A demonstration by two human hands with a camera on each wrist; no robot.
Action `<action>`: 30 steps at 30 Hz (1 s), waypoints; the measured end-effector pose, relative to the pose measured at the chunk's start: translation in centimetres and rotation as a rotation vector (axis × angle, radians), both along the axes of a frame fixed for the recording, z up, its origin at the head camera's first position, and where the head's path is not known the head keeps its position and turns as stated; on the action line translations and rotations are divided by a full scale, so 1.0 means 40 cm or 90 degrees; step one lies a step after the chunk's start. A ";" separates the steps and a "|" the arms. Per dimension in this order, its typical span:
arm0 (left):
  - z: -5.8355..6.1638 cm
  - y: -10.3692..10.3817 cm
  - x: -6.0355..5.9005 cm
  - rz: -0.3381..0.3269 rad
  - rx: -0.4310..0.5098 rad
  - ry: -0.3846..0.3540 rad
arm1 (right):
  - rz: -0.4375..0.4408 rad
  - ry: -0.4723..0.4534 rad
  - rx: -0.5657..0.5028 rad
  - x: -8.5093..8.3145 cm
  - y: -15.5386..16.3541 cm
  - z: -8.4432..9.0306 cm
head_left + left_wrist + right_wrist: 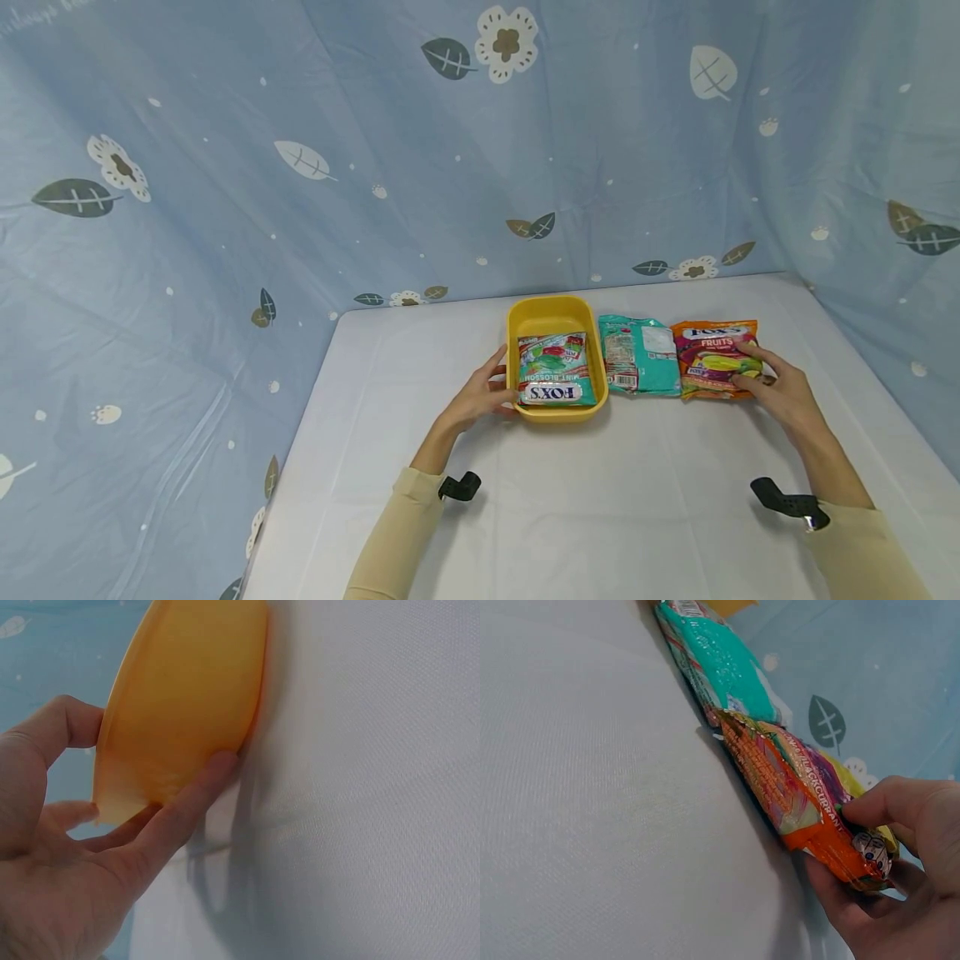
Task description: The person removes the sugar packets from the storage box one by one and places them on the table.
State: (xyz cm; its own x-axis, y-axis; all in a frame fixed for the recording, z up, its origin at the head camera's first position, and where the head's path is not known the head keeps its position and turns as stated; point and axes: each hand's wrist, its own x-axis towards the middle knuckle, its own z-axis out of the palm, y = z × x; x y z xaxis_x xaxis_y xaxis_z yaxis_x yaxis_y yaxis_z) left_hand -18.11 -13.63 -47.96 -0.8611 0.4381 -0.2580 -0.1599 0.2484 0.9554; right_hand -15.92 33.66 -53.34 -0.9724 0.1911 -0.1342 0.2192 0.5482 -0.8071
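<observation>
- The right hand (pixel 780 390) pinches the orange candy bag (pixel 716 358) at its near right corner, on the desk (pixel 600 492) right of the teal bag (pixel 640 354).
- The bag looks light, crinkly and slippery; an edge seam grip suits it.
- The left hand (pixel 480 398) clasps the yellow tray (pixel 551 315), fingers on its left rim.

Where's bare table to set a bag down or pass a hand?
Bare: the white table between the forearms, in front of the yellow tray; also left of the left hand. Crowded: tray, teal bag and orange bag sit edge to edge, right hand gripping the orange one.
</observation>
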 end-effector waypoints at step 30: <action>-0.004 0.002 -0.003 0.008 0.006 0.000 | 0.005 -0.025 -0.009 0.002 0.014 -0.017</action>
State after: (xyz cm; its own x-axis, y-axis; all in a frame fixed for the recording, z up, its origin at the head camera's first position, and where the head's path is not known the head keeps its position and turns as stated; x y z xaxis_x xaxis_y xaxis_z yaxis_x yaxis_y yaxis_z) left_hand -18.23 -13.56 -48.14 -0.8669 0.4292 -0.2537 -0.1629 0.2371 0.9577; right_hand -15.84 34.23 -54.03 -0.9677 0.1818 -0.1747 0.2466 0.5378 -0.8062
